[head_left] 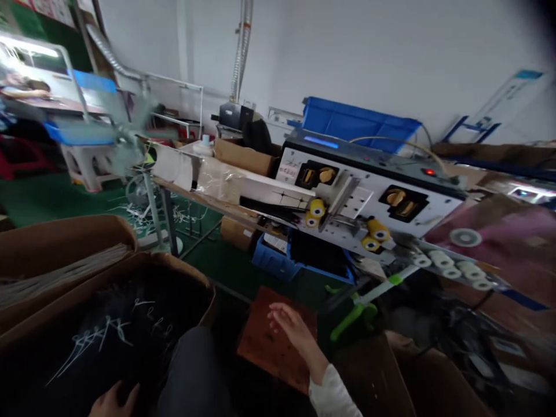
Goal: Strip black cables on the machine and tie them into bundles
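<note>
My left hand is at the bottom edge, over dark material tied with white strings in a large cardboard box. Its thumb and a finger are spread apart, and nothing shows between them. In mid-air above a reddish-brown board is my right hand, palm turned left, fingers loosely extended and holding nothing. Whether my left hand touches the dark material cannot be made out.
A white machine with yellow rollers stands on the bench ahead. Below it are blue bins. A green-legged stand and another cardboard box are right. A fan and a person's arm appear left.
</note>
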Available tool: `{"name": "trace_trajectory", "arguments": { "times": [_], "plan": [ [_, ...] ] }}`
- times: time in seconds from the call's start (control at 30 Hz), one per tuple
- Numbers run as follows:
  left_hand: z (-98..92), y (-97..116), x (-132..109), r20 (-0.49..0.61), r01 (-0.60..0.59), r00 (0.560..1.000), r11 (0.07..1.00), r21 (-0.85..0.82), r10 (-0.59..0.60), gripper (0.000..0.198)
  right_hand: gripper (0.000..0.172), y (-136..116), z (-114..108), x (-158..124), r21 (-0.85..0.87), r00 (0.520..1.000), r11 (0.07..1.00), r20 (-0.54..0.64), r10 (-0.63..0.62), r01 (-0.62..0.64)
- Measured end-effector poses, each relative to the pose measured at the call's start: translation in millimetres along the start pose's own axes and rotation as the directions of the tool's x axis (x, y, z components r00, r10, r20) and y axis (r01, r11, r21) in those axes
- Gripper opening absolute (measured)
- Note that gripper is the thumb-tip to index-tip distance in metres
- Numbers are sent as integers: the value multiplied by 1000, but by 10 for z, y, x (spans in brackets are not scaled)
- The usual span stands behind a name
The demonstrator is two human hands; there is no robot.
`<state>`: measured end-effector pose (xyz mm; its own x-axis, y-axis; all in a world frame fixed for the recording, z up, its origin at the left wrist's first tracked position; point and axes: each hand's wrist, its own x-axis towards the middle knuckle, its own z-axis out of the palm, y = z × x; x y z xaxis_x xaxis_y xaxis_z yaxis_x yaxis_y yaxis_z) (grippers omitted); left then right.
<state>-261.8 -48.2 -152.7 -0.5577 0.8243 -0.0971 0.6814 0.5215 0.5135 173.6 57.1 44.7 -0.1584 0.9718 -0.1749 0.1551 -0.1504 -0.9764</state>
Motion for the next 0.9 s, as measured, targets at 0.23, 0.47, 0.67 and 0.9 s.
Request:
{"name": "trace_trajectory", "arguments": {
  "times": [0.23,0.47,0.67,0.9],
  "plan": [
    [-437,1503,315,-179,-547,834,825,-143,522,43,52,1052,37,-325,-202,996,976,-61,67,-78],
    [-1164,3528,400,-344,-901,401,434,21,849,37,60,1539,-188,-418,-116,968,977,-195,157,-181],
    [-1444,4393,281,-398,-946,248,308,96,883,43,61,1644,-180,-390,-104,975,981,-166,148,-167],
    [-1433,4363,117,-412,-963,253,267,-25,875,37,56,1069,-337,-407,-177,994,981,-87,60,-75]
  ]
}}
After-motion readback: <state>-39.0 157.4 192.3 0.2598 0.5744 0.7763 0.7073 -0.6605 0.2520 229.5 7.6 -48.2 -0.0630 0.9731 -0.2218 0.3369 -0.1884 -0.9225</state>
